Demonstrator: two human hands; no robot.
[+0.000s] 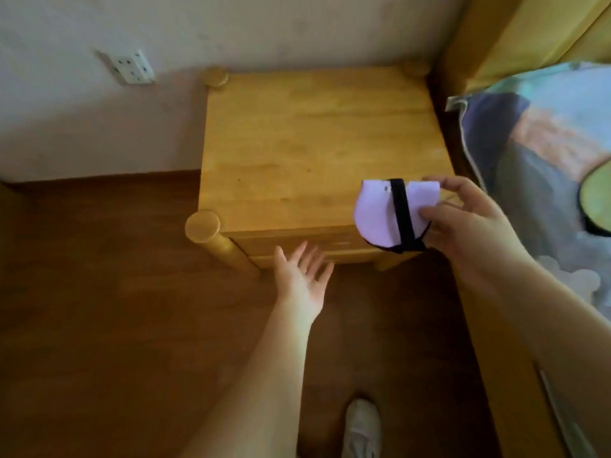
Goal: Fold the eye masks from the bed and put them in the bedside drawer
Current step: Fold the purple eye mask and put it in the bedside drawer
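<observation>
Now your right hand (463, 223) pinches folded eye mask (380, 214), three o'clock over nightstand (310, 143). Left hand (302, 279) empty, fingers spread, palm up, reaching drawer (294, 247) front at six o'clock. Drawer looks closed; opening and stowing remain.

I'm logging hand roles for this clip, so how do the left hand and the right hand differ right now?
The left hand is open, palm up, fingers spread at the drawer front; the right hand is closed in a grip on the folded eye mask. The left hand holds nothing; the right hand holds the mask over the bedside table. Both are bare.
</observation>
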